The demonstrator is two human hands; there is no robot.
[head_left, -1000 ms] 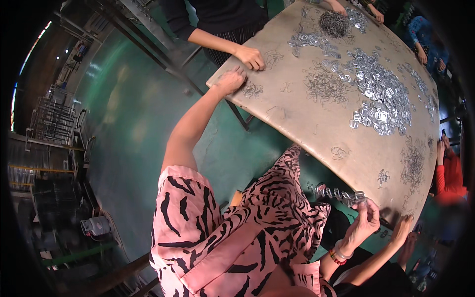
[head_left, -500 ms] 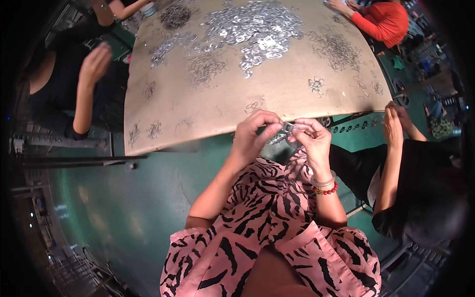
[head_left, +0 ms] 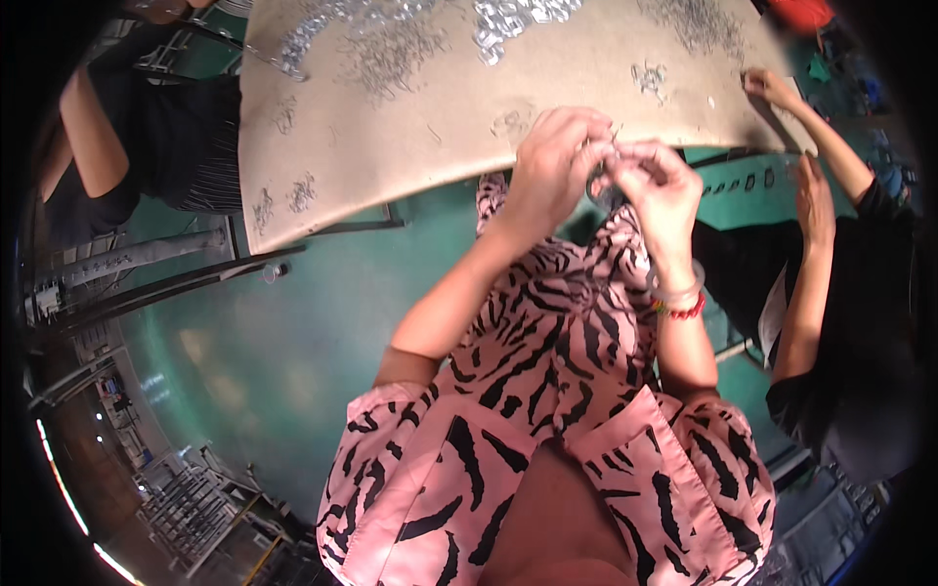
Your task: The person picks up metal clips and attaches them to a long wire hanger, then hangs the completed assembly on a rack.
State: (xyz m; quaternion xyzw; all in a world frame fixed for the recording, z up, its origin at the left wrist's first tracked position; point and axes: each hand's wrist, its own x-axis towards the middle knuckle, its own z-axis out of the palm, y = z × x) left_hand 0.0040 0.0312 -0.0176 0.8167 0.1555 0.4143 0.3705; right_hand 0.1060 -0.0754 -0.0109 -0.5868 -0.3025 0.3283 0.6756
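My left hand [head_left: 549, 171] and my right hand [head_left: 670, 200] meet just off the near edge of the table, fingertips pinched together. Between them is a small silver metal buckle [head_left: 612, 154], mostly hidden by the fingers and blurred now. Both hands are closed on it. Below the fingers a bit of grey metal shows, too obscured to name. On the tabletop just beyond my hands lie a few thin wire hooks [head_left: 511, 122].
Silver metal pieces [head_left: 503, 29] are heaped on the cardboard-coloured table [head_left: 391, 156], with wire hooks [head_left: 396, 59] scattered around. A co-worker's hands [head_left: 815, 200] are at the right edge, by a hanging row of buckles [head_left: 733, 184]. Another person's arm [head_left: 98, 137] is at left.
The view has tipped down, so the table and heap sit higher in the picture. My hands stay pinched together. At right, one of the co-worker's hands has moved onto the tabletop.
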